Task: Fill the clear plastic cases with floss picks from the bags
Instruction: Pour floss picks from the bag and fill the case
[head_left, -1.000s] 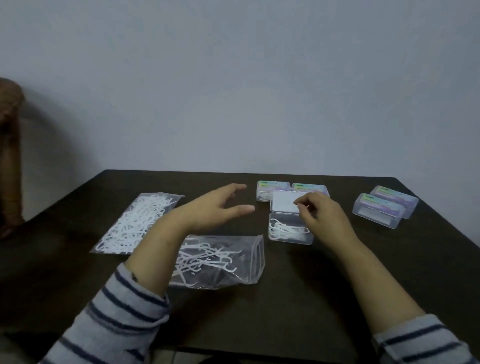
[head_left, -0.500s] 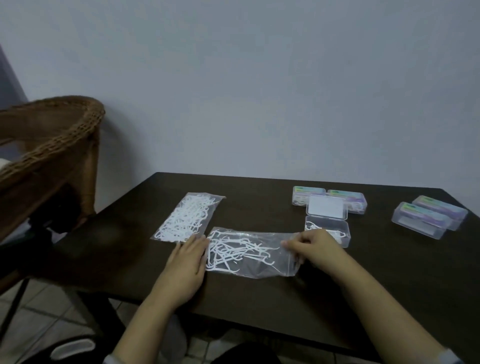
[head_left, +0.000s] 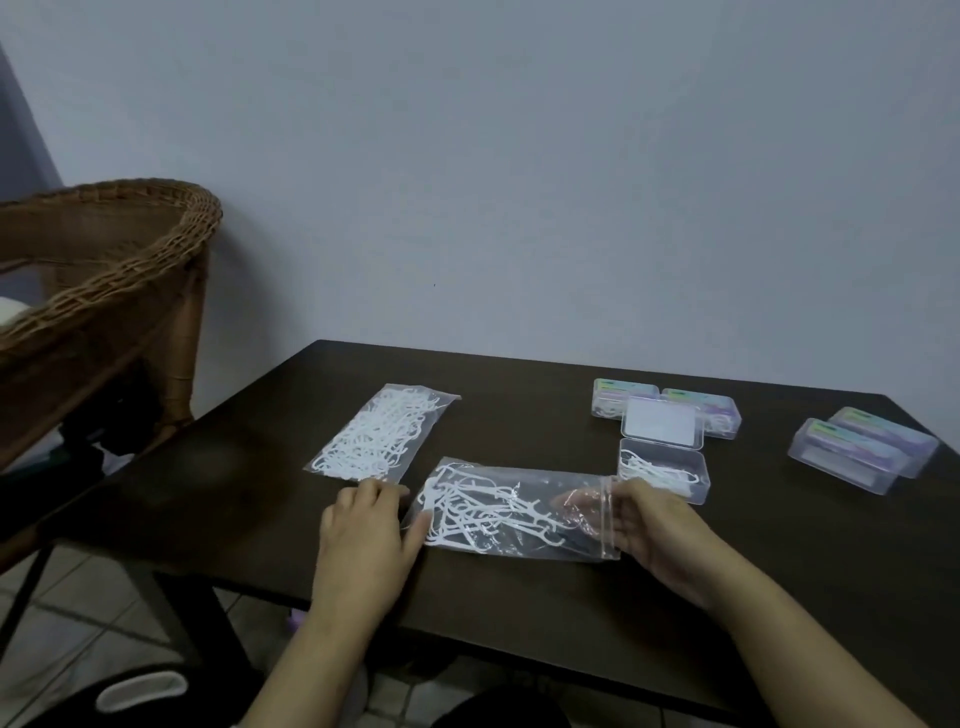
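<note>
A clear zip bag (head_left: 511, 512) with white floss picks lies flat near the front of the dark table (head_left: 519, 597). My left hand (head_left: 366, 535) rests on the table at the bag's closed left end, its fingers straight and touching the bag. My right hand (head_left: 652, 530) is at the bag's zip mouth, with some fingers reaching inside it. Just behind that hand stands an open clear case (head_left: 665, 475) holding a few picks, its lid (head_left: 662, 426) tipped back. A second, fuller bag of picks (head_left: 379, 434) lies further left.
Two closed cases (head_left: 621, 397) sit behind the open one, and two more closed cases (head_left: 862, 454) lie at the right. A wicker chair (head_left: 104, 291) stands left of the table. A grey wall rises behind, and tiled floor shows below the table's near edge.
My right hand has left the open case and come to the near bag's mouth. My left hand dropped onto the bag's left end. The camera turned left, bringing the wicker chair into view.
</note>
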